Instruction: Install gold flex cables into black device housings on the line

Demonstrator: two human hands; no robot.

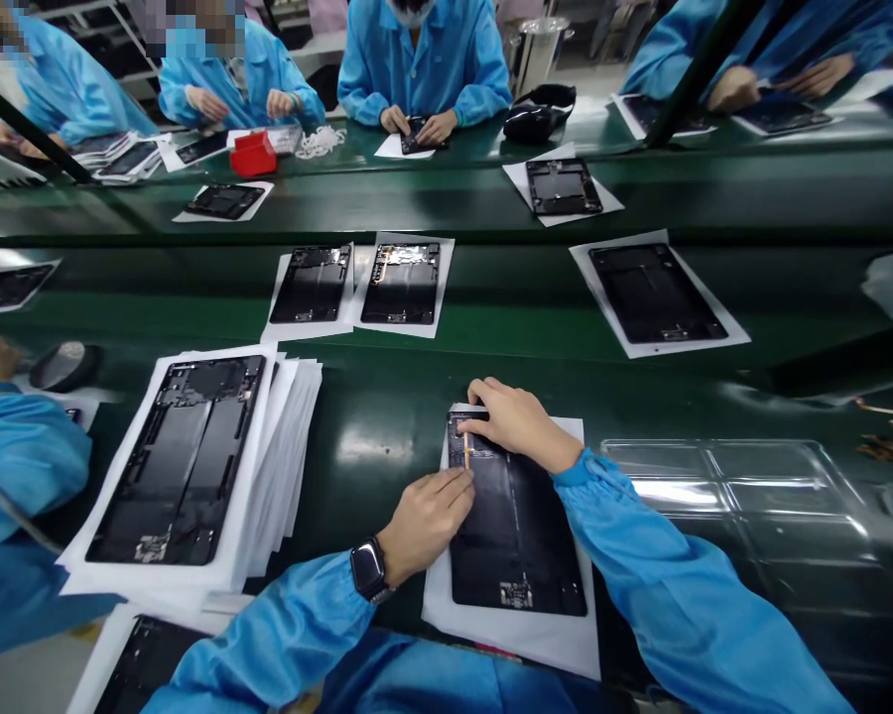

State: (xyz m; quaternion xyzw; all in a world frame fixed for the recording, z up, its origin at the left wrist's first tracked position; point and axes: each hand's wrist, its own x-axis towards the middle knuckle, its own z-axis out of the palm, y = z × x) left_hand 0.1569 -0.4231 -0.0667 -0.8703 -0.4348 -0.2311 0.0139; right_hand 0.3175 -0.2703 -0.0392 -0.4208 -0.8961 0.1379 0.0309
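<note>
A black tablet back frame (517, 535) lies on a white sheet (513, 635) on the green bench right in front of me. A thin orange flex strip (466, 452) stands along its upper left corner. My left hand (428, 516), with a black watch on the wrist, is closed and pinches the lower end of the strip. My right hand (517, 421) is closed too, its fingertips pressed on the upper end of the strip at the frame's top edge.
A stack of white sheets with another black frame (183, 461) lies to my left. Several frames on sheets (402, 283) ride the green conveyor beyond. A clear plastic tray (751, 496) sits at my right. Co-workers in blue coats work opposite and a blue sleeve (22, 466) is at my left.
</note>
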